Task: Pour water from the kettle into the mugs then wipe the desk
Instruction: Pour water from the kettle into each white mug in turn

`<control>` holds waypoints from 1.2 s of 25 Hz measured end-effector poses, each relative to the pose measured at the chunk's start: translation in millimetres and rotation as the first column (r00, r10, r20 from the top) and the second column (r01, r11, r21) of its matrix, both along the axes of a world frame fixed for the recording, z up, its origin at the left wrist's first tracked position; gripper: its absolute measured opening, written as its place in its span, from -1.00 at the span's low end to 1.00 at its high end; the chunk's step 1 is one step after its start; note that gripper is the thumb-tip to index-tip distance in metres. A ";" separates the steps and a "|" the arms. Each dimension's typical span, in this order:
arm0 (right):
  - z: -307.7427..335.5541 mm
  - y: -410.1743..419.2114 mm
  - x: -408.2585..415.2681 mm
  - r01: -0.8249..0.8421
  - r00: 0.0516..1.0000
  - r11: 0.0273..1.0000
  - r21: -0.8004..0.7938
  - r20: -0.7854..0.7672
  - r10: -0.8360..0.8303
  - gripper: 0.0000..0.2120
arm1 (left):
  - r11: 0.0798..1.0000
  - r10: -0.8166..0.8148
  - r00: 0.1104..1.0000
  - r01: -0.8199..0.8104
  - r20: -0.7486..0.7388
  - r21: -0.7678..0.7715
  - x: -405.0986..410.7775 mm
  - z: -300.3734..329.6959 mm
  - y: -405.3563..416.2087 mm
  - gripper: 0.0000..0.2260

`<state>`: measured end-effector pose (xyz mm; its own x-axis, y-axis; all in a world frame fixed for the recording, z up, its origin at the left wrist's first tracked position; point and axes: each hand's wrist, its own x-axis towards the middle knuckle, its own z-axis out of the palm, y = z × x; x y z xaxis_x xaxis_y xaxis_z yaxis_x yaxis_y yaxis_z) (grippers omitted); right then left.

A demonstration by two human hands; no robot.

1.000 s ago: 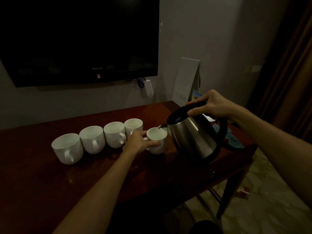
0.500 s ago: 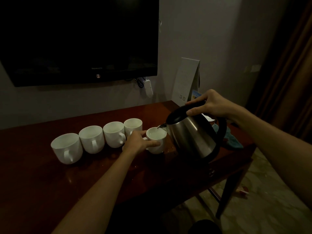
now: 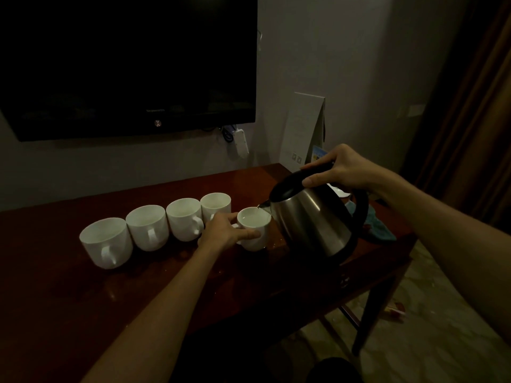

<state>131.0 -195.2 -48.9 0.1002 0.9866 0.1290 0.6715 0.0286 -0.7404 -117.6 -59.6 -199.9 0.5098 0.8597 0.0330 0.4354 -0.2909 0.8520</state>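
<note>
Our right hand [image 3: 345, 170] grips the tilted steel kettle [image 3: 312, 219] by its black handle, spout over the white ceramic mug [image 3: 255, 230] our left hand [image 3: 224, 230] holds near the dark wooden tabletop's [image 3: 69, 294] right edge.

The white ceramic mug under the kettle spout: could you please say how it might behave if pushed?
The white ceramic mug holds water, so it would probably slop. The glossy wooden desk may let it slide. The left hand grips it, which should prevent tipping.

The TV [image 3: 127, 64] bears a small brand mark on its lower bezel, too dim to read. The print on the card [image 3: 307, 128] by the wall is likewise illegible.
</note>
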 end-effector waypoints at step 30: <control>-2.9 -5.1 3.0 0.010 1.000 1.000 0.024 0.015 -0.011 -0.75 | 0.999 0.033 0.999 -0.033 -0.017 -0.009 0.6 1.5 -2.1 -0.40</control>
<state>134.0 -200.3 -51.9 0.1082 0.9820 0.1546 0.6832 0.0395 -0.7292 -117.0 -61.7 -198.4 0.4815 0.8763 0.0164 0.4585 -0.2678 0.8474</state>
